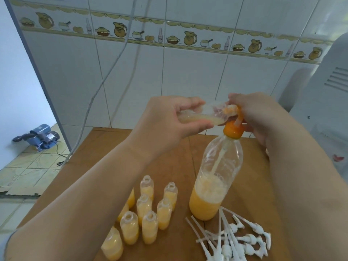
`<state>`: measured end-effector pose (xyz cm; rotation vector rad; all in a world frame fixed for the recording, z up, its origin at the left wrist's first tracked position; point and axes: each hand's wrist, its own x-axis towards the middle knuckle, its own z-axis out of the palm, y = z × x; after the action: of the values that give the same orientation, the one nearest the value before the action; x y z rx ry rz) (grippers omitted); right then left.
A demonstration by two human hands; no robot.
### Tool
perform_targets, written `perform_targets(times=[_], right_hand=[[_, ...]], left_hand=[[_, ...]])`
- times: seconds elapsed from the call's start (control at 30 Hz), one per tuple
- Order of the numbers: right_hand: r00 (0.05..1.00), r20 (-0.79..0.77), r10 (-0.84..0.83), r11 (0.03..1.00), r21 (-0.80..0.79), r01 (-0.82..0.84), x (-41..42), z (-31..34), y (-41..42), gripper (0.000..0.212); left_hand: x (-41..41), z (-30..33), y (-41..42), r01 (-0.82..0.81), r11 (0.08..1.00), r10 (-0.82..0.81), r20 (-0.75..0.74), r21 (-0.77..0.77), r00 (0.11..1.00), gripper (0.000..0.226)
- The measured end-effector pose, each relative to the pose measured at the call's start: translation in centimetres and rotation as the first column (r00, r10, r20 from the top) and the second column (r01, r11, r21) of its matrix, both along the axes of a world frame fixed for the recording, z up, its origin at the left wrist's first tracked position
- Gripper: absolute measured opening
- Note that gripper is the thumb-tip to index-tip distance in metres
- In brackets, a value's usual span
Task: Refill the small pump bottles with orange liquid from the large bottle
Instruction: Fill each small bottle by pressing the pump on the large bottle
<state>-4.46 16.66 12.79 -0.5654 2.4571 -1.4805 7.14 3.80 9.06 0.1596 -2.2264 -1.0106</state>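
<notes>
I am holding a small pump bottle on its side in my left hand, the grip curled around its body, with the open neck meeting the spout of the orange pump head. A shallow layer of pale orange liquid is lying along its lower wall. My right hand is resting over the pump head, fingers curled onto its top.

The pump head is sitting on the large bottle, which is standing upright on the wooden surface. This bottle is holding orange liquid in roughly its lower third, with foam above it and a dip tube running down inside.

A cluster of small bottles is standing uncapped to the left of the large bottle, near it. Each is holding orange liquid to well over half its height.

A pile of white pump tops with long tubes is lying on the surface just beside the base of the large bottle.
</notes>
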Motion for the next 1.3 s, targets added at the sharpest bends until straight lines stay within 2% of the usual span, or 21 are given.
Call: perform_targets(times=[0.17,0.27,0.47,0.6,0.7,0.8,0.93,1.03,1.13,1.3], right_hand=[[0.997,0.065,-0.029,0.999,-0.020,0.031,0.4,-0.2,-0.7,0.024],[0.996,0.087,-0.006,1.000,0.031,0.004,0.5,-0.2,-0.6,0.028],[0.999,0.035,0.013,1.000,0.005,-0.013,0.3,0.3,0.1,0.027],[0.999,0.017,-0.036,0.999,0.020,0.036,-0.3,-0.2,-0.6,0.030],[0.999,-0.014,-0.046,0.994,0.101,0.047,-0.4,-0.5,-0.8,0.041],[0.999,-0.049,-0.005,0.986,0.166,0.013,-0.2,-0.4,-0.5,0.036],[0.997,-0.009,0.075,0.996,0.042,-0.074,-0.4,-0.1,0.1,0.028],[0.997,-0.067,0.039,0.998,0.043,-0.036,-0.9,-0.3,-0.1,0.034],[0.991,-0.120,0.051,0.993,0.110,-0.037,-1.1,-1.0,-0.6,0.040],[1.000,-0.024,0.017,0.999,0.050,-0.016,-0.9,-0.7,-0.8,0.034]], left_hand=[[-0.4,-1.0,0.0,-0.008,1.000,0.008,0.015,0.007,1.000,0.057],[-0.3,-1.2,0.1,-0.001,1.000,0.000,0.032,0.030,0.999,0.061],[0.1,-0.1,-0.2,0.002,1.000,-0.002,0.001,-0.001,1.000,0.055],[-0.4,-0.8,0.0,0.008,1.000,-0.008,0.005,0.017,1.000,0.056],[-0.5,-1.3,0.2,0.018,0.998,-0.019,0.022,0.054,1.000,0.060],[-0.1,-1.2,0.0,0.025,0.998,-0.027,0.031,0.062,0.999,0.062],[0.4,-0.5,0.0,0.017,1.000,-0.017,-0.014,0.016,1.000,0.056],[0.1,-0.6,0.2,0.010,1.000,-0.011,-0.024,-0.014,1.000,0.056],[-0.3,-1.5,0.2,0.004,1.000,-0.004,-0.002,0.008,1.000,0.056],[-0.1,-1.2,0.3,-0.026,0.999,0.026,-0.001,-0.046,1.000,0.056]])
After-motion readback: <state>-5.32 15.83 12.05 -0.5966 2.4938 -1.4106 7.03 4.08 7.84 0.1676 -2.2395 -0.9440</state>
